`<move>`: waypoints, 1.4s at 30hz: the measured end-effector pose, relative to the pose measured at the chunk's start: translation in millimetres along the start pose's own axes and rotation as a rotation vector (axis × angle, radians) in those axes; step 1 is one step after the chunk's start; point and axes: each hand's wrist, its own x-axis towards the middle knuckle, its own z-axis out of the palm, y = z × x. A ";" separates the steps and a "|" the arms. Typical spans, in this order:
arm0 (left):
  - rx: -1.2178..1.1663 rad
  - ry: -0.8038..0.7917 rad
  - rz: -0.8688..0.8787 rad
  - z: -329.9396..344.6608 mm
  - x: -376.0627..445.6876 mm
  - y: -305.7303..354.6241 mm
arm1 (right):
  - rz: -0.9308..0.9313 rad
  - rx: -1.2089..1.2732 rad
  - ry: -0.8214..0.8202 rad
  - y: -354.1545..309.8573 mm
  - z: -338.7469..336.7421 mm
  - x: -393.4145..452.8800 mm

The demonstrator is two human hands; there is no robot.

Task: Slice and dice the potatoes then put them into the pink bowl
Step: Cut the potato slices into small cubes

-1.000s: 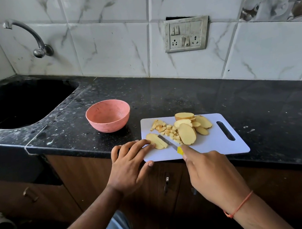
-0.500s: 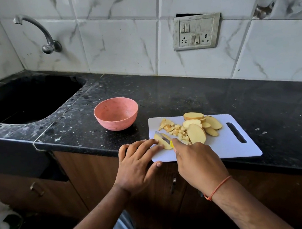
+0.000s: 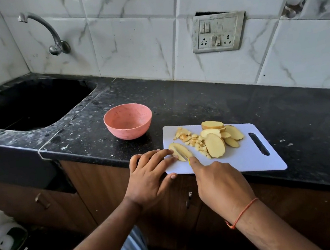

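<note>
A white cutting board (image 3: 247, 160) lies at the counter's front edge. On it are several potato slices (image 3: 215, 144) and a pile of small diced pieces (image 3: 193, 140). One slice (image 3: 181, 154) lies at the board's left end. My left hand (image 3: 151, 174) rests flat with straight fingers, its fingertips pressing that slice's left edge. My right hand (image 3: 216, 180) grips a knife (image 3: 181, 154) with a yellow handle, mostly hidden by the hand; the blade lies lengthwise along the slice. The pink bowl (image 3: 128, 121) stands empty just left of the board.
A black sink (image 3: 26, 106) is sunk into the dark stone counter (image 3: 240, 103) at the left, with a tap (image 3: 44, 29) on the tiled wall above it. A switch and socket plate (image 3: 218, 32) is on the wall. Wooden cabinet doors (image 3: 98, 195) are below.
My right hand and knife have moved left from the board's middle onto the left slice. My left hand stays on that slice. The camera has shifted left.
</note>
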 end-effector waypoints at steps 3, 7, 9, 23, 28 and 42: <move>0.005 0.001 -0.002 -0.2 -0.2 0.3 | -0.015 0.018 -0.007 5.0 1.4 -13.8; 0.017 -0.015 -0.015 -0.4 -1.4 1.5 | -0.007 0.056 0.037 16.5 9.1 -33.5; 0.014 -0.013 -0.019 -0.3 -1.3 2.3 | 0.006 0.092 0.049 21.7 10.6 -42.4; -0.011 0.007 -0.019 4.2 -1.4 0.9 | 0.028 0.372 0.115 31.1 -3.7 -51.1; -0.023 0.003 -0.016 2.5 -1.7 0.4 | 0.039 0.336 0.166 14.9 -5.2 -24.8; -0.046 0.039 -0.021 5.1 -1.6 -0.2 | 0.018 0.136 0.126 -9.3 9.7 14.4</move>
